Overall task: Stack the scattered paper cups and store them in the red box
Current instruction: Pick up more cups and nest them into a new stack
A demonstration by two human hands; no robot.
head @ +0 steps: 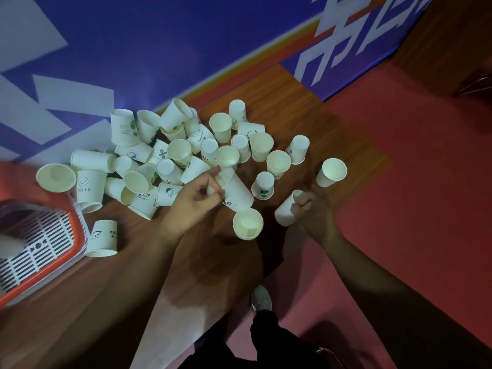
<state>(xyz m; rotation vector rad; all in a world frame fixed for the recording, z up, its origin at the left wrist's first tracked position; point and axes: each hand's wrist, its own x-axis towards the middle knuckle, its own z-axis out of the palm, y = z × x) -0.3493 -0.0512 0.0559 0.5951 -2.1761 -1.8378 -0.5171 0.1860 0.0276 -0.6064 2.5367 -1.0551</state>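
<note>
As stacking gets under way, the left hand pinches a printed paper cup and the right hand grips a second cup — the next move probably calls for nesting them, mouths aligned

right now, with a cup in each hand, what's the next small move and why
Probably nest the two held cups: the left hand grips one cup, the right hand grips another cup close by, and many loose cups lie unstacked on the table.

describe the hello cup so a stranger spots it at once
Start at the red box on the left. Just past its far corner stands a white cup, the only one printed with a smiley above the word HELLO.
</note>
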